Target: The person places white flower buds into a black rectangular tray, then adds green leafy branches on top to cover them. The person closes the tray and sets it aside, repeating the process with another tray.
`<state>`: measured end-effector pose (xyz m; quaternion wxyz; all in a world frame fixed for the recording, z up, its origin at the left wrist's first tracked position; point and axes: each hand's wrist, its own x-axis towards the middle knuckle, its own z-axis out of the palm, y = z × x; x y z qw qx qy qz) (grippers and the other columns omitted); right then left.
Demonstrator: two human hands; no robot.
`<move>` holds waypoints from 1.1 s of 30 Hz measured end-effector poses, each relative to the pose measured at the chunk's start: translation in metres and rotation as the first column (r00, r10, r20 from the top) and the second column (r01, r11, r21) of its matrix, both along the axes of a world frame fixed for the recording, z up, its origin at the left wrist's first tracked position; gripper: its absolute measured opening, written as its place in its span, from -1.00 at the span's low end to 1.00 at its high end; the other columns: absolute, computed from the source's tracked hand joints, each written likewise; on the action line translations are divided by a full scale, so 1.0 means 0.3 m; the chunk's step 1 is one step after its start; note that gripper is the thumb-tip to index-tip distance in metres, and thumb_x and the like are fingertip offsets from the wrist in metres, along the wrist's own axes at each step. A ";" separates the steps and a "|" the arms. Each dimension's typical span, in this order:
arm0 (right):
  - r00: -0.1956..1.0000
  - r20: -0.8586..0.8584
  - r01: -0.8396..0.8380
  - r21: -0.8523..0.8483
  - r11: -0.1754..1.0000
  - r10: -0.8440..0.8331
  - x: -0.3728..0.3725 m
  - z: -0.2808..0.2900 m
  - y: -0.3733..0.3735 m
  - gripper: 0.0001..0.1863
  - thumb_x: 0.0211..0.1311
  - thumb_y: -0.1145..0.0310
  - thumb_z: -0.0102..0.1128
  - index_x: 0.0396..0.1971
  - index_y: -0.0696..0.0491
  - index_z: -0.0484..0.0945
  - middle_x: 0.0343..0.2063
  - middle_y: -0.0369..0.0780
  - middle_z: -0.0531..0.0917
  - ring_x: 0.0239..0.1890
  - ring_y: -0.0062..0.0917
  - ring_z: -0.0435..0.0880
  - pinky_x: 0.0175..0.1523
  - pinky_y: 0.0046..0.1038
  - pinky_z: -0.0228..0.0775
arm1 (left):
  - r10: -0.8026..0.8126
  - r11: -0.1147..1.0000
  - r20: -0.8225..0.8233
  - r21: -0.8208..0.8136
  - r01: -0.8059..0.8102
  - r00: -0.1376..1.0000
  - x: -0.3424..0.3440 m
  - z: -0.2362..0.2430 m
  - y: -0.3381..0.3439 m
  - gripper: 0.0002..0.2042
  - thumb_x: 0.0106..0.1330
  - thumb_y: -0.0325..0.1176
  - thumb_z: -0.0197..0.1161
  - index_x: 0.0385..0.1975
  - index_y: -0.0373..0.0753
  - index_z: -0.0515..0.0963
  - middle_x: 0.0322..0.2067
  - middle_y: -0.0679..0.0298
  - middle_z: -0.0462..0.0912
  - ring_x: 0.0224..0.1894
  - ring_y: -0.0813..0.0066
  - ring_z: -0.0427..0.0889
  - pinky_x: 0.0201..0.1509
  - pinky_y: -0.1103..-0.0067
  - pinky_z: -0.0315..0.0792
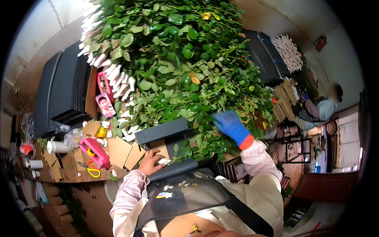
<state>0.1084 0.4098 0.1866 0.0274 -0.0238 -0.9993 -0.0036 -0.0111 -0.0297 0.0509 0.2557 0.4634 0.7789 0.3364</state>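
My bare left hand (151, 162) is at the table's near edge, fingers curled against a small white-wrapped flower head (164, 161). Leafy rose stems (193, 148) lie just right of it, across a dark ribbed stand (162, 131). My right hand (230, 125), in a blue glove with an orange cuff, hovers at the near side of a large heap of leafy rose stems (185, 59). Motion blurs its fingers, so whether they grip a stem is unclear. White-sleeved flower heads (118, 81) line the heap's left side.
Yellow-handled scissors (93, 170) and a pink tape dispenser (96, 153) lie left, beside cardboard pieces (121, 152). Stacked black sheets (71, 85) stand at far left. More black panels (262, 57) stand back right. A person (325, 106) sits at far right.
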 end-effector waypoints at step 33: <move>0.854 -0.520 0.157 0.211 0.965 -0.025 -0.286 0.277 0.132 -0.48 0.12 0.41 0.36 0.15 -0.04 0.59 0.00 -0.18 0.70 0.11 -0.27 0.65 0.32 -0.20 0.46 | 0.013 0.999 0.003 -0.046 -0.013 1.000 -0.002 -0.001 0.023 -0.74 0.25 -0.14 0.49 -0.13 -0.07 0.76 0.22 0.02 0.44 0.21 -0.06 0.38 0.29 0.21 0.37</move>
